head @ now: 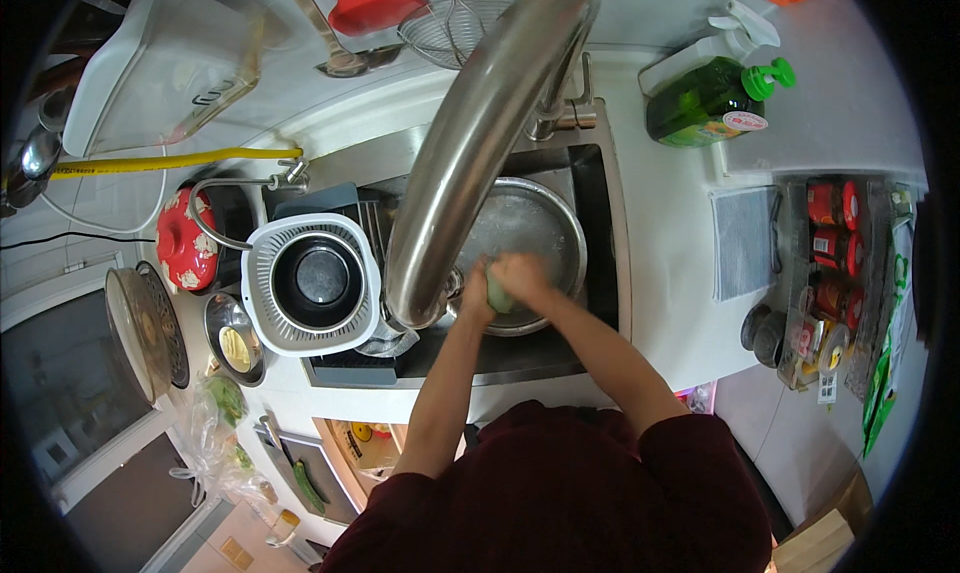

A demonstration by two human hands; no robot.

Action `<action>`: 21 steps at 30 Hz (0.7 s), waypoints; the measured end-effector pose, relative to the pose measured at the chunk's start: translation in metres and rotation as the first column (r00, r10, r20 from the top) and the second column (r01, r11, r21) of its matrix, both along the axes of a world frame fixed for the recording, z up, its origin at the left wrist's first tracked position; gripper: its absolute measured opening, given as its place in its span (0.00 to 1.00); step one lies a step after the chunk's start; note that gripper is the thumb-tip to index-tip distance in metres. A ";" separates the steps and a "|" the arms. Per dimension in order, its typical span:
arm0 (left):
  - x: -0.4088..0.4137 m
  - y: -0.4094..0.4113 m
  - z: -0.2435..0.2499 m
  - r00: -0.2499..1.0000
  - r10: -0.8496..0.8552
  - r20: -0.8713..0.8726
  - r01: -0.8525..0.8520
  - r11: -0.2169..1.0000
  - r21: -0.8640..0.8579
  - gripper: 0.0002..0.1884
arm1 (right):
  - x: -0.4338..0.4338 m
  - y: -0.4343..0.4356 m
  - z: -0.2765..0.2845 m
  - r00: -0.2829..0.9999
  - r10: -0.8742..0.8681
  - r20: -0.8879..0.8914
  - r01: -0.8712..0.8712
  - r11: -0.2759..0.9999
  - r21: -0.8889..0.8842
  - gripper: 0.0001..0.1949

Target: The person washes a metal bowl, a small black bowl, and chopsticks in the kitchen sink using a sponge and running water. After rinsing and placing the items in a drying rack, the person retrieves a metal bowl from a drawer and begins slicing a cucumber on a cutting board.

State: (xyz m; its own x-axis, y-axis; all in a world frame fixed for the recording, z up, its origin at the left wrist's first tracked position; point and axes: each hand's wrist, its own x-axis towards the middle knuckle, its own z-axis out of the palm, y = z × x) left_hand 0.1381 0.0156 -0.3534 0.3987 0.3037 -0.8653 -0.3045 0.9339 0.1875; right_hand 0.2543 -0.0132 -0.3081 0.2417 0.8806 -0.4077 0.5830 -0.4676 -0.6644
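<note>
Over a round metal basin [551, 228] in the dark sink, my left hand [477, 292] grips a pale green vegetable [498, 295] from its left side. My right hand [523, 279], blurred, presses on the upper right of the same vegetable. The basin seems to hold water. Above the hands arches a thick steel faucet [480, 123], which hides part of the basin's left side. The vegetable's exact kind cannot be told.
Left of the faucet, a white colander [255, 303] holds a dark pot [322, 273]. A metal bowl [251, 355] and a cutting board [334, 472] with a cucumber [308, 487] lie further left. A green pump bottle [686, 108] and jars [832, 250] stand at the right.
</note>
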 end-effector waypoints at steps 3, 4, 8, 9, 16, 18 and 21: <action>0.000 -0.010 0.010 0.987 0.083 -0.136 -0.067 0.990 0.120 0.24 | 0.017 0.005 0.004 0.998 0.049 0.033 -0.044 0.988 -0.151 0.16; -0.001 -0.008 0.026 0.969 0.079 -0.233 -0.039 0.985 0.170 0.25 | 0.022 0.000 -0.005 0.991 -0.076 0.113 0.084 0.994 -0.071 0.17; -0.022 -0.010 0.015 0.565 -0.283 -0.775 0.711 0.643 0.284 0.29 | 0.014 -0.020 -0.042 0.900 -0.093 0.426 0.033 0.989 0.145 0.22; -0.024 -0.009 0.017 0.259 -0.288 -0.922 0.918 0.371 0.142 0.29 | 0.011 -0.025 -0.049 0.856 0.016 0.517 -0.100 0.986 0.135 0.23; -0.018 -0.021 -0.039 0.262 -0.302 -0.917 0.964 0.127 0.234 0.33 | -0.006 -0.020 -0.115 0.934 -0.038 0.356 0.007 0.996 0.087 0.24; -0.012 -0.020 -0.065 0.635 -0.313 -0.707 0.732 0.535 0.421 0.35 | -0.034 -0.010 -0.110 0.948 -0.304 -0.093 0.311 0.947 0.080 0.23; 0.025 -0.002 -0.011 0.889 -0.138 -0.437 0.286 0.912 0.294 0.35 | -0.030 -0.010 -0.085 0.906 -0.311 -0.286 0.329 0.944 0.014 0.21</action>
